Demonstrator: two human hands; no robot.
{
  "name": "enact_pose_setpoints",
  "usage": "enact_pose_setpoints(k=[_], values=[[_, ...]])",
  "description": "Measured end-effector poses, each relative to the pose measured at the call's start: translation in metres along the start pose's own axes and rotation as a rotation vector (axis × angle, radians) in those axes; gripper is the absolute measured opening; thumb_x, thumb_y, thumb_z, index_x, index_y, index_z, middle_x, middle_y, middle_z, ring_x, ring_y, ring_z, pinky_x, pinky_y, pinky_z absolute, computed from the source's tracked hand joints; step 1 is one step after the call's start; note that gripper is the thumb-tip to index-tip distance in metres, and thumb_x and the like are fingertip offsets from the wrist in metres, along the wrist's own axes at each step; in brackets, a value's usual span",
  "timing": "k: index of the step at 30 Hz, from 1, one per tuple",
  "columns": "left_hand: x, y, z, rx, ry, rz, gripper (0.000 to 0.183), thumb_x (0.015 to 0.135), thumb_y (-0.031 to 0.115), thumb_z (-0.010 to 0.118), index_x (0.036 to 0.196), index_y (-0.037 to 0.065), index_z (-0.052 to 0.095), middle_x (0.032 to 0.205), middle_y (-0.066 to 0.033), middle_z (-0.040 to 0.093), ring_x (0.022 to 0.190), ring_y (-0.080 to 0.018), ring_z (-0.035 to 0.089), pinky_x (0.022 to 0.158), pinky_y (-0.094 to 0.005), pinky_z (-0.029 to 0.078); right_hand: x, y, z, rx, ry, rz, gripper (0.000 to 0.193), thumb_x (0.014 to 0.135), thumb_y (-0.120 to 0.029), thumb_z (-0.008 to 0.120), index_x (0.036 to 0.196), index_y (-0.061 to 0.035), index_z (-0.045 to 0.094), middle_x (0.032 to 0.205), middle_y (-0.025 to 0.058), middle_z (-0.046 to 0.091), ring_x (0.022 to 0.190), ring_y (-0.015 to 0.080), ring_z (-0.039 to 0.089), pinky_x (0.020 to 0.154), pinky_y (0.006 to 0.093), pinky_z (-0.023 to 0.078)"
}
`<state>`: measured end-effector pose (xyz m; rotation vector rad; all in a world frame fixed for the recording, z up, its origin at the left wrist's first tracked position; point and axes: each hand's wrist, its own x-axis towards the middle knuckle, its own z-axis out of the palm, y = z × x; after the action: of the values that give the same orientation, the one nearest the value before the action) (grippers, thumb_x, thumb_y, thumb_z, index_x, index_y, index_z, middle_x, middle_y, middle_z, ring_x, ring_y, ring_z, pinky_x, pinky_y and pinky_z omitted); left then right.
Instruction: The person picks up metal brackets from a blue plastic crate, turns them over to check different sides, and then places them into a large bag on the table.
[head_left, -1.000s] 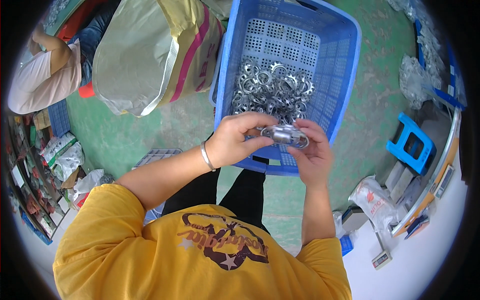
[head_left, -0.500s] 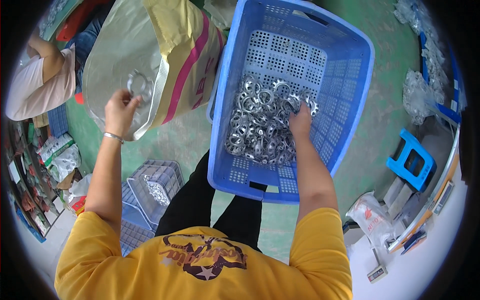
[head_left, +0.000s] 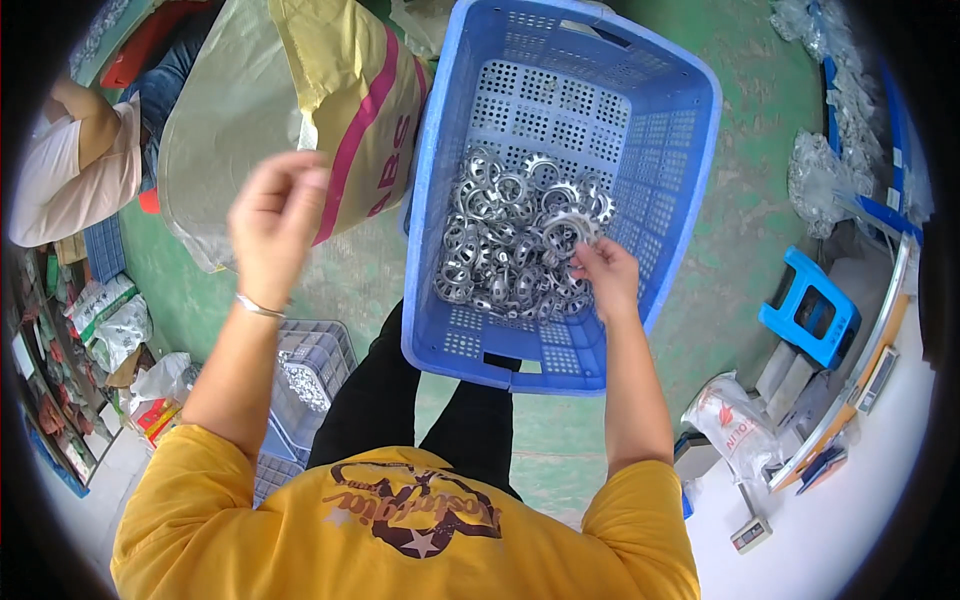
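Note:
A large blue plastic crate [head_left: 424,200] holds a heap of silvery toothed metal rings [head_left: 500,240]. Over the near right part of that heap, my right hand [head_left: 612,280] pinches one metal ring [head_left: 570,230] between thumb and fingers. To the left leans a yellow woven sack [head_left: 345,70] with a pink stripe and a pale grey lining, its mouth wide. In front of the sack's near edge is my left hand [head_left: 272,225], slightly blurred, with loosely bent fingers and the thumb apart. No ring shows in it.
Smaller crates [head_left: 318,345] with small shiny parts stand by my legs at the left. Another person [head_left: 85,165] sits at the far left. A bright blue stool [head_left: 815,310] and plastic-wrapped bundles [head_left: 825,180] are at the right, near a white bag [head_left: 730,420].
My left hand has come away from the sack's mouth, rightward and nearer, and the ring it held is gone. My right hand has drawn back from the heap, lifting a ring.

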<state>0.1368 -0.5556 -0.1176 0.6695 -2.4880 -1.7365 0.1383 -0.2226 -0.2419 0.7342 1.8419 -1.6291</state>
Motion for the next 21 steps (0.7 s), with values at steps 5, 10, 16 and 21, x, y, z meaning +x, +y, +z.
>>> enact_pose_setpoints(k=[5,10,16,21], values=[[-0.039,0.013,0.081,-0.304,-0.783,-0.744,0.042,0.089,0.033,0.044,0.106,-0.005,0.049,0.078,-0.0147,0.06,0.068,-0.0213,0.062,0.057,-0.028,0.052,-0.065,-0.028,0.003,0.169,-0.094,-0.223,0.022,0.071,0.004,0.063,0.091,0.0062,0.056,0.081,0.0055,0.055,0.069,0.0109,0.055,0.058,0.0208,0.048],[-0.06,0.022,0.113,-0.618,-0.916,-1.023,0.066,0.082,0.055,0.041,0.1,-0.008,0.05,0.081,-0.0196,0.059,0.07,-0.0246,0.062,0.06,-0.0307,0.052,-0.097,-0.039,0.004,-0.063,-0.079,-0.545,0.036,0.064,0.004,0.068,0.098,0.0032,0.057,0.089,0.0083,0.053,0.075,0.0143,0.055,0.061,0.0229,0.047],[-0.058,0.028,0.109,-0.728,-1.017,-0.973,0.045,0.089,0.035,0.04,0.101,-0.008,0.05,0.088,-0.0215,0.06,0.072,-0.0245,0.063,0.063,-0.0307,0.054,-0.111,-0.049,-0.005,-0.415,0.014,-0.828,0.036,0.059,0.003,0.069,0.094,-0.0018,0.061,0.088,0.0099,0.057,0.076,0.0172,0.056,0.063,0.0248,0.046],[-0.058,0.025,0.101,-0.891,-1.075,-0.934,0.036,0.086,0.016,0.049,0.112,-0.008,0.043,0.097,-0.0209,0.057,0.079,-0.0271,0.062,0.068,-0.0314,0.054,-0.114,-0.055,0.001,-0.282,0.046,-0.895,0.038,0.063,0.009,0.062,0.099,-0.0005,0.058,0.09,0.0094,0.056,0.078,0.0154,0.056,0.065,0.0238,0.046]])
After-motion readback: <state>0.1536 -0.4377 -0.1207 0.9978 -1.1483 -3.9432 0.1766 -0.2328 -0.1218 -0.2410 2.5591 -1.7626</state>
